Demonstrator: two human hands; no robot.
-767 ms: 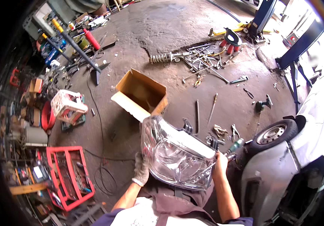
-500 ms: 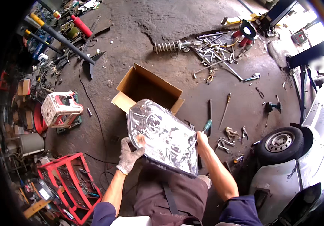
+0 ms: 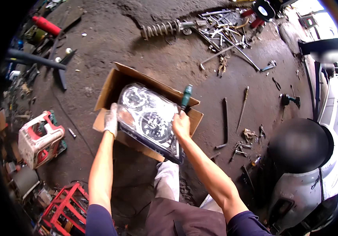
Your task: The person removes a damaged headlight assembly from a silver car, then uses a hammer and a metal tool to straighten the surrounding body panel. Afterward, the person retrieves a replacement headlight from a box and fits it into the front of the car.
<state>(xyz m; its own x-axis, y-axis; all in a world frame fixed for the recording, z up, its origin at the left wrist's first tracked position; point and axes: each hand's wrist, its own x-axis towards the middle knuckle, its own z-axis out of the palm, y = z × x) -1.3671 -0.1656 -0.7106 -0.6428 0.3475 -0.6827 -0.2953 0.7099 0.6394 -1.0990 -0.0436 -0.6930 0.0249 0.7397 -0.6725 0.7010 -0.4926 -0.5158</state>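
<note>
A clear-lensed car headlight [image 3: 153, 122] lies tilted in the mouth of an open cardboard box [image 3: 105, 92], its near edge sticking out over the box's near side. My left hand [image 3: 111, 118], in a pale work glove, grips the headlight's left end. At the opposite end my right hand [image 3: 181, 125] is closed round the edge, its fingers partly hidden. A green-handled screwdriver [image 3: 186, 96] stands up out of the same right hand, with its shaft mostly hidden. The box's bottom cannot be seen under the headlight.
A coil-spring strut [image 3: 161, 29] and a heap of wrenches [image 3: 226, 37] lie on the dirty floor ahead. Rightward are a long bar [image 3: 226, 122], a cordless drill [image 3: 291, 100] and a silver car [image 3: 336, 129]. Leftward stand a plastic stool [image 3: 39, 137] and a red rack [image 3: 64, 208].
Both hands have carried the headlight forward from above my lap into the box's opening. The headlight has turned. The screwdriver in my right hand now points handle-up, and my view has shifted.
</note>
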